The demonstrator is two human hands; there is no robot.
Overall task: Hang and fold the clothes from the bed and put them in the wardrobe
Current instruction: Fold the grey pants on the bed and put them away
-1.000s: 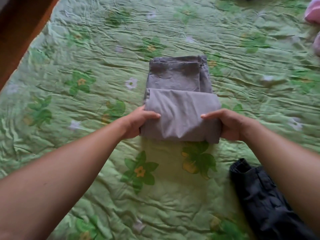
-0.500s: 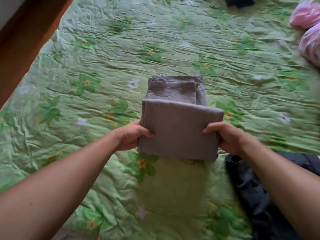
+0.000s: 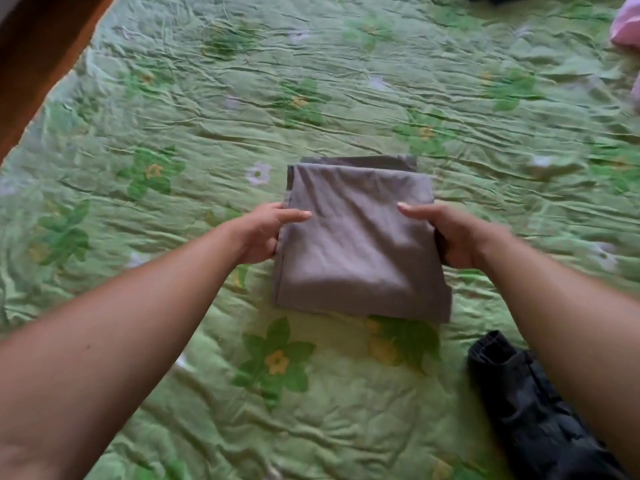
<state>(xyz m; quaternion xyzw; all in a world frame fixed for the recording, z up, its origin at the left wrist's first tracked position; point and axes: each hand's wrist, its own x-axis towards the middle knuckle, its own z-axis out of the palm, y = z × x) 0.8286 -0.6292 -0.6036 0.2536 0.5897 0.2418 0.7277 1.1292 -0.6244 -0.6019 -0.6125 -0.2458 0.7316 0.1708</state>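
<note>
Here the left hand (image 3: 265,233) and right hand (image 3: 453,237) pinch the folded grey cotton garment (image 3: 356,244) by its side edges; soft and light, it likely sags unless supported underneath.

Both hands hold a folded grey garment (image 3: 356,244) over the green flowered bedspread (image 3: 346,81): the left hand (image 3: 263,233) grips its left edge, the right hand (image 3: 453,237) its right edge, thumbs on top. A dark garment (image 3: 530,407) lies crumpled at lower right, partly under the right forearm. A pink cloth (image 3: 627,26) shows at the top right corner.
</note>
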